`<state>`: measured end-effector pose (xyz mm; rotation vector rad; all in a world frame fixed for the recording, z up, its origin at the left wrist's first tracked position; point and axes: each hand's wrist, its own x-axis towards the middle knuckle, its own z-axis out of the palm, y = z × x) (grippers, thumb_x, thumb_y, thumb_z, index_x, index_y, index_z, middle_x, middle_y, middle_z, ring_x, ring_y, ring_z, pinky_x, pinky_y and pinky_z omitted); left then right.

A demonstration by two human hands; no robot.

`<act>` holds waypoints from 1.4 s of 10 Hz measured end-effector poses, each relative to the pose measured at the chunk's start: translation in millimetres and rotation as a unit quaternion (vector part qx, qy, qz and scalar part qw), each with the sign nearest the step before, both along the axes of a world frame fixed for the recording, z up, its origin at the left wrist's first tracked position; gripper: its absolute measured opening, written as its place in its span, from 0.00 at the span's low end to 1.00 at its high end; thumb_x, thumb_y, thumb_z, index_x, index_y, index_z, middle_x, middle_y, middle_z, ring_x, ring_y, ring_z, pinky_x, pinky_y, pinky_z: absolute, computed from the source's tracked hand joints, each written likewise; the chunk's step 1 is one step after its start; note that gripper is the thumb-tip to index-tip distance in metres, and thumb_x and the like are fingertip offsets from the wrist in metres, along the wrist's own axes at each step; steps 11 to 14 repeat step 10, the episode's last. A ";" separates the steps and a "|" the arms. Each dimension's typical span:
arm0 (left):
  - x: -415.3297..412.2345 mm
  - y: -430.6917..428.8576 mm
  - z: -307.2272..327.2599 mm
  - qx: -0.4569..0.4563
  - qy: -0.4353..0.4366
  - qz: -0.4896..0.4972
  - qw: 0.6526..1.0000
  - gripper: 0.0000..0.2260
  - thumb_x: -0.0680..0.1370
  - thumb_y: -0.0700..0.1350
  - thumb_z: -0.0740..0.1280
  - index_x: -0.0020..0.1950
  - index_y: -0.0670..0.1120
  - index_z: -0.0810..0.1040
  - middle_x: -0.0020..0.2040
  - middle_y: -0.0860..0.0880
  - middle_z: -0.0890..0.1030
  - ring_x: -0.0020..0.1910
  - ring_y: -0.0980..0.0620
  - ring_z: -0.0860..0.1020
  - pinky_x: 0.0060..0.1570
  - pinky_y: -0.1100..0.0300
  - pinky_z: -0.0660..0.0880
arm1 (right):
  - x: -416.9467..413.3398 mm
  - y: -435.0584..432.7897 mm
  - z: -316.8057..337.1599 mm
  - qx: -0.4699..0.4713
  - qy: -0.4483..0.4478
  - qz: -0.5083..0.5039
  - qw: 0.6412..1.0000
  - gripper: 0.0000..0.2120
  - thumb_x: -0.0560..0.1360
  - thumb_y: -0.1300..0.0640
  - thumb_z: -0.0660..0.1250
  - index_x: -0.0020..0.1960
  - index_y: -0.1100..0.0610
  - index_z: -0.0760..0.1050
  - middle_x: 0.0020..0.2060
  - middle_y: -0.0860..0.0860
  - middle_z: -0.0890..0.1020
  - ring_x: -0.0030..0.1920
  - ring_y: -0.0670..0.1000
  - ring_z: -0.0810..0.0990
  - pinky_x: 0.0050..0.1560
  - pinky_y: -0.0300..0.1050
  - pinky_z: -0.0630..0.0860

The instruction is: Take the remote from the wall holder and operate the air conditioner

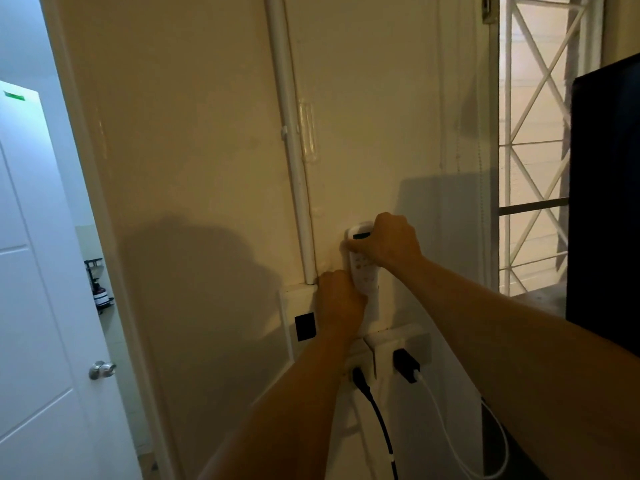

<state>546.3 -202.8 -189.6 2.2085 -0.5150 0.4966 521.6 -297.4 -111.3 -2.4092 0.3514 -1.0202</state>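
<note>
A white remote stands upright against the cream wall, its small dark screen at the top and pale buttons below. My right hand grips its upper end from the right, fingers wrapped across the screen area. My left hand is closed around its lower end, where the wall holder shows only as a pale strip beside the hand. The air conditioner is out of view.
A white pipe runs down the wall left of the remote. Below are sockets with a black plug and a black adapter with white cable. A dark screen stands at right, a window grille behind it, a white door at left.
</note>
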 end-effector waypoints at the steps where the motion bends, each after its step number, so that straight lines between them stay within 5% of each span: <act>1: 3.1 -0.4 -1.8 -0.005 -0.008 -0.004 1.000 0.07 0.72 0.42 0.71 0.41 0.38 0.79 0.39 0.43 0.79 0.43 0.44 0.80 0.35 0.60 0.70 | 5.3 -3.1 -3.5 -0.001 0.015 -0.006 1.000 0.28 0.64 0.38 0.74 0.47 0.62 0.76 0.46 0.59 0.82 0.47 0.59 0.82 0.36 0.46 0.73; 3: 0.1 -1.5 1.0 0.006 -0.025 0.000 1.000 0.05 0.72 0.40 0.70 0.43 0.38 0.79 0.45 0.39 0.82 0.45 0.45 0.81 0.37 0.61 0.71 | 2.2 -3.4 -3.8 0.001 0.030 -0.016 0.999 0.27 0.63 0.37 0.75 0.42 0.58 0.70 0.45 0.58 0.82 0.45 0.58 0.81 0.36 0.45 0.72; 6: -0.5 2.4 1.9 0.018 -0.040 -0.012 0.999 0.07 0.74 0.41 0.68 0.46 0.38 0.79 0.47 0.40 0.82 0.47 0.45 0.81 0.41 0.60 0.74 | 0.4 0.4 -3.4 0.007 0.041 -0.013 0.999 0.28 0.65 0.39 0.74 0.49 0.63 0.77 0.48 0.59 0.82 0.48 0.59 0.82 0.36 0.44 0.70; 8: -3.6 10.4 3.8 0.037 -0.008 -0.049 0.998 0.08 0.76 0.38 0.64 0.38 0.38 0.76 0.35 0.44 0.76 0.41 0.46 0.79 0.38 0.62 0.70 | -12.3 -2.0 -7.3 -0.005 0.081 -0.007 0.997 0.27 0.70 0.35 0.66 0.46 0.61 0.73 0.41 0.58 0.77 0.44 0.57 0.79 0.34 0.43 0.69; 9: -7.2 18.5 0.0 0.037 -0.018 -0.064 0.997 0.15 0.76 0.38 0.62 0.29 0.43 0.70 0.29 0.50 0.70 0.32 0.53 0.73 0.34 0.65 0.68 | -25.9 0.5 -2.0 -0.030 0.065 -0.020 0.997 0.27 0.73 0.39 0.65 0.58 0.62 0.76 0.53 0.60 0.81 0.54 0.59 0.80 0.47 0.47 0.75; 10: -15.3 28.7 -10.9 0.018 -0.010 -0.085 0.996 0.19 0.77 0.40 0.61 0.28 0.49 0.62 0.28 0.54 0.66 0.26 0.59 0.66 0.29 0.70 0.66 | -45.2 6.9 12.3 -0.005 0.033 -0.009 0.999 0.27 0.74 0.40 0.64 0.63 0.59 0.75 0.59 0.56 0.80 0.57 0.56 0.79 0.55 0.49 0.75; 14: -15.3 28.7 -10.9 0.018 -0.010 -0.085 0.996 0.19 0.77 0.40 0.61 0.28 0.49 0.62 0.28 0.54 0.66 0.26 0.59 0.66 0.29 0.70 0.66 | -45.2 6.9 12.3 -0.005 0.033 -0.009 0.999 0.27 0.74 0.40 0.64 0.63 0.59 0.75 0.59 0.56 0.80 0.57 0.56 0.79 0.55 0.49 0.75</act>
